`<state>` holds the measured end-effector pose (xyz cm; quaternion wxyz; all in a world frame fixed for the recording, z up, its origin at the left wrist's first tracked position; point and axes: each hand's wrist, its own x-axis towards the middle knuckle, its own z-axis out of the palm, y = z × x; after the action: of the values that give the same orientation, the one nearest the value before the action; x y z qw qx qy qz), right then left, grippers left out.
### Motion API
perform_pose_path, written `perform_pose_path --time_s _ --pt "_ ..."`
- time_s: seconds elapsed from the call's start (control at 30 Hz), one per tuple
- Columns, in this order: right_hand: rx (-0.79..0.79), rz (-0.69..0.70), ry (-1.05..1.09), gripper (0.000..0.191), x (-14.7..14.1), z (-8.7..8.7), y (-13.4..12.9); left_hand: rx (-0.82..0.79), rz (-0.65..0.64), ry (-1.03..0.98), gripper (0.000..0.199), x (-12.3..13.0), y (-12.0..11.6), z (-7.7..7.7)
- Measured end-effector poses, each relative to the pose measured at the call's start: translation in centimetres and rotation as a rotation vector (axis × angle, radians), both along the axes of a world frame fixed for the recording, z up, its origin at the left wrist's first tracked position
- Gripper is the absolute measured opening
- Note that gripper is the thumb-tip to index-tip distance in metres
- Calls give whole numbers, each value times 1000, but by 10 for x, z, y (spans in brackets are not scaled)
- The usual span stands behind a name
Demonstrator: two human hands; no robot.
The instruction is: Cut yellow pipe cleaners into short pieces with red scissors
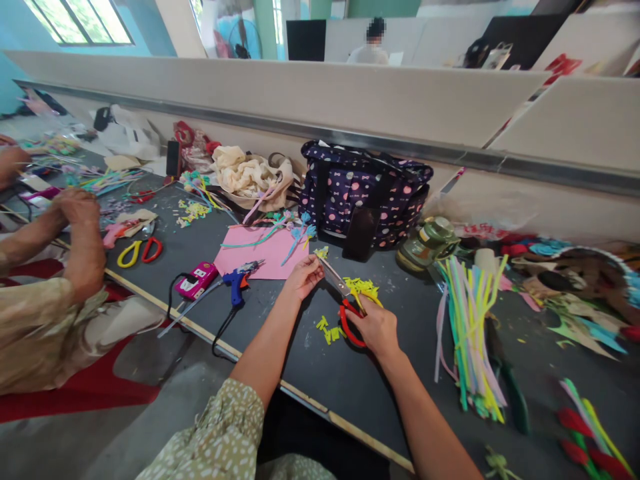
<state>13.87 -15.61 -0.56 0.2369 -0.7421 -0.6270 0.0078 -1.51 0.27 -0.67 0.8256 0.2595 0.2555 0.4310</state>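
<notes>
My right hand [375, 325] grips a pair of scissors [336, 279] by its red and yellow handles, the blades angled toward my left hand. With fingertips pinched together, my left hand [304, 277] holds a small yellow-green piece [323, 253] at the scissor tips. Its exact shape is too small to tell. Beyond the blades lies a heap of short yellow cut pieces [363, 287], partly behind my right hand. More loose yellow pieces [330, 331] are scattered on the dark table between my forearms.
A blue glue gun [237, 283] and pink sheet [265, 247] lie left. Behind stand a patterned bag [365, 193], leaning phone [361, 232] and green jar [427, 243]. Coloured fuzzy stems [473, 333] lie right. Another person's hands [77, 207] are at left, near other scissors [140, 252].
</notes>
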Motion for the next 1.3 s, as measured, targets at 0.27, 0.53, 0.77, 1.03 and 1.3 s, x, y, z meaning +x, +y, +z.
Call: perform_pose_path --time_s 0.27,0.53,0.77,1.03,1.3 --pt "6 12 21 45 -2 0 0 -31 1 -16 24 0 0 1" --pt "-21 -38 86 43 -2 -3 3 -31 -5 -41 25 -2 2 -2" --pt "-16 -57 90 59 -7 7 2 -42 34 -46 28 -3 3 0" --pt "-12 -63 8 47 -2 0 1 -29 37 -46 30 -4 3 2" --pt "-7 -41 -11 43 1 -6 1 -41 60 -26 24 -5 5 2"
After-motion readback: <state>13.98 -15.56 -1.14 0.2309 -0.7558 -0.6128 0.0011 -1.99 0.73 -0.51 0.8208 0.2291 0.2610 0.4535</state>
